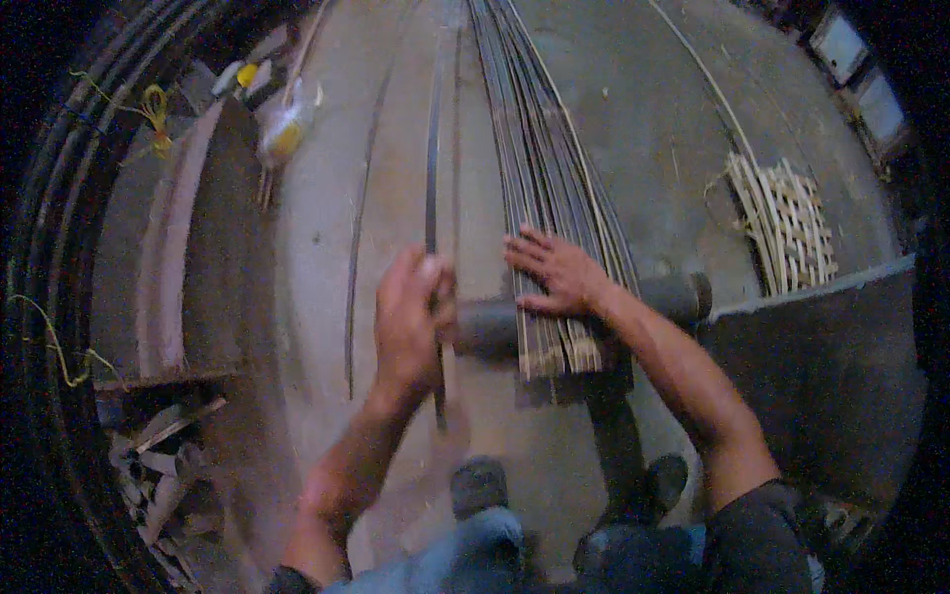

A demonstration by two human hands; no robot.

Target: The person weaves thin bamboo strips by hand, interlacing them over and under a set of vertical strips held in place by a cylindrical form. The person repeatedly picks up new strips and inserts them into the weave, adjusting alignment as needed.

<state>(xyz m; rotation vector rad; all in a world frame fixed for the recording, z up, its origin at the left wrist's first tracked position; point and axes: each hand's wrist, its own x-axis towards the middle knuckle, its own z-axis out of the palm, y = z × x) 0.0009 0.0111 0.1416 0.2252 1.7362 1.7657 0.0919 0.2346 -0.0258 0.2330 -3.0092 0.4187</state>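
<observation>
Left hand [408, 315], blurred, fingers apparently curled round a long dark strip [432, 188] running ahead; right hand [559, 274] laid flat, fingers extended and gripping nothing, atop a strip bundle [544, 148] lying across a dark cylinder [487, 327]; woven slatted piece [794, 223] farther right.

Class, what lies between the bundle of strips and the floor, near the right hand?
A dark cylinder lies crosswise under the bundle of strips, as the head view shows.

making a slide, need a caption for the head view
Left hand grips one dark strip; right hand rests on a bundle of strips.
</observation>
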